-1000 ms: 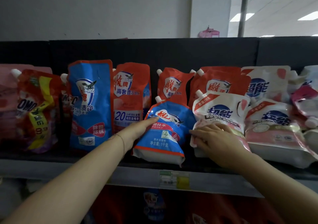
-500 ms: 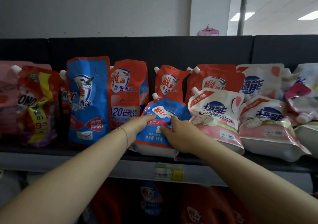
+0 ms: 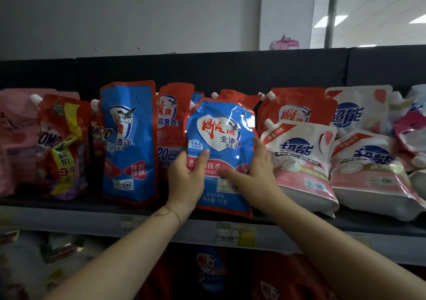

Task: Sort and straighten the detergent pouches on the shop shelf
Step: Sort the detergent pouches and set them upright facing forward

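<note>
Blue detergent pouch with red trim stands upright at mid-shelf, its base at the front edge of the shelf. Left hand grips the pouch's left edge, thumb on the front face. Right hand is not clenched: fingers lie flat across the lower front and the thumb points up along the right edge. At 9 o'clock of the pouch is a tall blue pouch, upright. A red pouch sits between the two, partly covered. Further out at 9 o'clock is a crumpled red OMO pouch. At 3 o'clock a white-and-pink pouch leans back, just beside the right hand. At 12 o'clock, more red pouches stand behind. Price tag is at 6 o'clock on the shelf rail.
</note>
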Available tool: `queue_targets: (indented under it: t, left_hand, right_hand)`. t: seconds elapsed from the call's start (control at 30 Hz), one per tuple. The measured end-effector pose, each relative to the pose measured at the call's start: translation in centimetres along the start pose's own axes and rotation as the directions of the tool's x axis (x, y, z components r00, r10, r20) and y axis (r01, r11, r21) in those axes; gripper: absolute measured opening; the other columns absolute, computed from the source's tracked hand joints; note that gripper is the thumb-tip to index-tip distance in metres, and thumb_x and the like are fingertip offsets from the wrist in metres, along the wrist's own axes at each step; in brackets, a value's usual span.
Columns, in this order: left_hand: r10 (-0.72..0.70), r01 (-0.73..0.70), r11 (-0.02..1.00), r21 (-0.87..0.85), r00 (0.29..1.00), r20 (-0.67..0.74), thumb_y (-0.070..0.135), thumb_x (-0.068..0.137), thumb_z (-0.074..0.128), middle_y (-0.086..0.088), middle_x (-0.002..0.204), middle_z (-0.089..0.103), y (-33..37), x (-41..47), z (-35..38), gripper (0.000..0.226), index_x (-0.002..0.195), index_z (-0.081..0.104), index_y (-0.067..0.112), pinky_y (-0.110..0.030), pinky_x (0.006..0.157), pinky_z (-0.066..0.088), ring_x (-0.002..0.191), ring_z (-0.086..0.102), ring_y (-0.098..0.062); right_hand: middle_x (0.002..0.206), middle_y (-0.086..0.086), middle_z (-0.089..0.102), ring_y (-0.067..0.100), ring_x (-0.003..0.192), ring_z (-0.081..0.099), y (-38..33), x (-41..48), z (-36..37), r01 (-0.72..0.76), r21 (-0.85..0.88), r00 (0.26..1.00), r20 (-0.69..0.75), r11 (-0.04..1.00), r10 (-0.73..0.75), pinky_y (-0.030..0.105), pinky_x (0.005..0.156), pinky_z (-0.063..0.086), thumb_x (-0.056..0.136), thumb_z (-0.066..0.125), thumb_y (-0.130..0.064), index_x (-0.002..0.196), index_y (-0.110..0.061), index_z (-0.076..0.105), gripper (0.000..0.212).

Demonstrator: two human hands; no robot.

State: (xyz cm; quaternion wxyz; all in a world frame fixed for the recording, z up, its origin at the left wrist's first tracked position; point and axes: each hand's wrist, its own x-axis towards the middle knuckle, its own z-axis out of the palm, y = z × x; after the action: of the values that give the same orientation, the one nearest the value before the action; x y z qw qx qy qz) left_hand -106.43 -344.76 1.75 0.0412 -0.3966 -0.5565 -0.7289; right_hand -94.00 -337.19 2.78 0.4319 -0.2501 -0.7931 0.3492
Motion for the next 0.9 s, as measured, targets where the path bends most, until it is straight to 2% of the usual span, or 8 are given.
queue_targets:
  t: [0.1, 0.17, 0.33, 0.43, 0.53, 0.7, 0.8, 0.9]
  left_hand:
    - [0.13, -0.13, 0.991, 0.025, 0.992, 0.007, 0.029, 0.09, 0.063, 0.007, 0.08, 0.069, 0.5, -0.2, 0.6, 0.009, 0.087, 0.062, 0.02, -0.023, 0.065, 0.055, 0.071, 0.067, -0.002]
    - [0.233, -0.234, 0.971, 0.043, 0.972, 0.029, 0.029, 0.089, 0.063, 0.01, 0.083, 0.069, 0.8, -0.1, 0.8, 0.006, 0.092, 0.061, 0.023, -0.02, 0.068, 0.054, 0.075, 0.067, -0.001]
    - [0.314, -0.315, 0.949, 0.021, 0.948, 0.047, 0.03, 0.088, 0.064, 0.004, 0.085, 0.064, 0.9, 1.1, 1.1, 0.019, 0.091, 0.045, 0.027, -0.02, 0.065, 0.054, 0.074, 0.066, -0.006]
    - [0.235, -0.237, 0.97, 0.049, 0.971, 0.046, 0.026, 0.087, 0.068, 0.003, 0.083, 0.059, -0.4, 1.8, 1.0, 0.03, 0.09, 0.039, 0.021, -0.021, 0.066, 0.05, 0.072, 0.06, -0.003]
    - [0.121, -0.122, 0.992, -0.03, 0.992, -0.039, 0.019, 0.084, 0.07, 0.008, 0.092, 0.056, -1.3, 2.0, 0.7, 0.034, 0.096, 0.038, 0.019, -0.024, 0.072, 0.049, 0.078, 0.06, 0.007]
    - [0.255, -0.251, 0.967, 0.043, 0.96, -0.12, 0.01, 0.082, 0.071, 0.017, 0.096, 0.047, 0.0, 2.4, 0.9, 0.045, 0.105, 0.033, 0.016, -0.008, 0.061, 0.048, 0.081, 0.056, 0.02]
    - [0.307, -0.284, 0.945, 0.159, 0.941, -0.141, 0.013, 0.08, 0.073, 0.019, 0.099, 0.047, -0.4, 2.5, 0.8, 0.048, 0.106, 0.034, 0.024, -0.013, 0.067, 0.049, 0.089, 0.057, 0.009]
    - [0.359, -0.31, 0.914, 0.261, 0.918, -0.169, 0.009, 0.079, 0.071, 0.007, 0.108, 0.043, -0.9, 2.7, 1.0, 0.047, 0.108, 0.037, 0.019, -0.023, 0.077, 0.044, 0.096, 0.05, -0.008]
  right_hand:
    - [0.12, -0.004, 0.06, 0.021, 0.102, 0.066, 0.0, 1.4, -1.0, -0.186, 0.442, 0.982, 0.097, 0.878, 0.159, 0.044, 0.086, 0.056, 0.062, 0.088, -0.02, 0.126, -0.031, 0.03, 0.088]
    - [0.112, 0.001, 0.068, 0.023, 0.092, 0.071, 0.0, 2.1, -1.5, -0.186, 0.558, 0.983, 0.104, 0.809, 0.154, 0.045, 0.079, 0.059, 0.056, 0.089, -0.006, 0.124, -0.022, 0.04, 0.086]
    - [0.111, 0.0, 0.066, 0.016, 0.089, 0.071, -0.2, 3.0, -1.6, -0.057, 0.546, 0.998, 0.012, 0.836, 0.06, 0.034, 0.07, 0.06, 0.058, 0.087, 0.003, 0.127, -0.024, 0.034, 0.09]
    - [0.111, 0.004, 0.062, 0.014, 0.079, 0.068, -0.3, 3.7, -0.9, -0.162, 0.499, 0.986, 0.121, 0.852, 0.117, 0.022, 0.057, 0.056, 0.063, 0.085, 0.001, 0.131, -0.017, 0.029, 0.091]
    - [0.115, 0.004, 0.062, 0.021, 0.091, 0.07, 0.2, 4.4, 0.2, -0.25, 0.476, 0.962, 0.22, 0.843, 0.161, 0.037, 0.076, 0.06, 0.062, 0.088, -0.007, 0.136, -0.022, 0.023, 0.1]
    - [0.115, -0.002, 0.061, 0.015, 0.098, 0.066, 0.2, 4.9, 2.3, -0.194, 0.487, 0.976, 0.187, 0.852, 0.115, 0.032, 0.081, 0.057, 0.059, 0.09, -0.008, 0.134, -0.025, 0.019, 0.104]
    - [0.113, -0.004, 0.061, 0.012, 0.096, 0.066, 0.6, 5.7, 3.3, -0.203, 0.527, 0.976, 0.18, 0.826, 0.125, 0.025, 0.074, 0.056, 0.064, 0.087, -0.011, 0.136, -0.024, 0.022, 0.098]
    - [0.111, -0.006, 0.061, 0.011, 0.094, 0.064, 0.8, 6.6, 3.6, -0.217, 0.486, 0.972, 0.189, 0.846, 0.14, 0.025, 0.073, 0.054, 0.067, 0.086, -0.016, 0.131, -0.026, 0.027, 0.088]
